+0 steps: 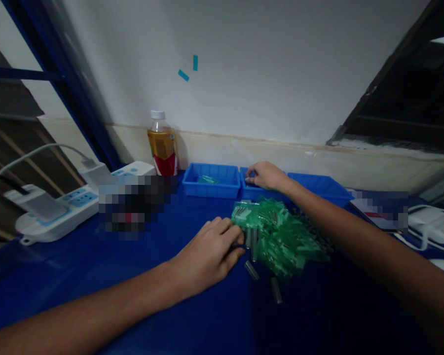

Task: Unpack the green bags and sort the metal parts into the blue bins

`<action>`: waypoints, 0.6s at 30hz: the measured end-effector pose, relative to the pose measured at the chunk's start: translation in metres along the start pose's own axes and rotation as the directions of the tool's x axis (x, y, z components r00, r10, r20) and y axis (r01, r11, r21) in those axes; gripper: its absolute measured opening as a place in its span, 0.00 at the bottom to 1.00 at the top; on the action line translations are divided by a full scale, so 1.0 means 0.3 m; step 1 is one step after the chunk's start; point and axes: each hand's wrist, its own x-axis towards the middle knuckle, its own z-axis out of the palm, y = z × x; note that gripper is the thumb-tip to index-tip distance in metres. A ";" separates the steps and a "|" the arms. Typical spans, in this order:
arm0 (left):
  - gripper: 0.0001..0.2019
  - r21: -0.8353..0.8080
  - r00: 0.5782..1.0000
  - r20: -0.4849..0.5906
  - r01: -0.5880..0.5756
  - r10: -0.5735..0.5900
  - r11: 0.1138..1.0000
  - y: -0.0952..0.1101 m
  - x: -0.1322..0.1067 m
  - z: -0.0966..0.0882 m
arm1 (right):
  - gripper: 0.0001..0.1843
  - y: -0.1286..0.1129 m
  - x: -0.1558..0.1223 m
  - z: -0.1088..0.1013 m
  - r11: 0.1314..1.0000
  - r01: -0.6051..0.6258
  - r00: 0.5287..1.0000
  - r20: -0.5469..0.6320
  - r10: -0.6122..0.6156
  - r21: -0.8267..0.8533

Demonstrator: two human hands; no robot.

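Observation:
My left hand (212, 251) rests low over the blue tabletop, its fingers curled and the thumb close beneath them. A dark bit shows between its fingertips, too small to name. Just right of it lie short clear-grey cylinders (251, 270) and a heap of green-tinted clear plastic packets (281, 236). My right hand (264, 175) reaches over the heap into the middle blue bin (249, 191). Its fingers are pinched together inside the rim, and what they hold, if anything, is hidden.
A left blue bin (211, 190) holds a few green packets; another blue bin (318, 187) stands right. Dark small pieces (314, 229) lie behind the heap. A drink bottle (163, 145) stands by the wall. A power strip (83, 197) with plugs lies left, white cables (425, 236) right.

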 end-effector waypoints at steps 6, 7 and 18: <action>0.04 -0.043 0.999 -0.049 0.013 -0.015 0.999 -0.010 0.009 0.001 | 0.14 -0.031 0.034 -0.020 0.988 0.028 0.999 0.029 -0.024 -0.153; 0.04 -0.066 0.998 -0.055 0.012 -0.016 0.998 -0.012 0.010 0.002 | 0.14 -0.037 0.034 -0.028 0.983 0.045 0.999 0.032 -0.040 -0.177; 0.05 -0.126 0.996 -0.094 -0.022 0.010 0.992 -0.010 0.010 0.000 | 0.14 -0.066 0.024 -0.045 0.962 0.119 0.993 0.004 -0.122 -0.245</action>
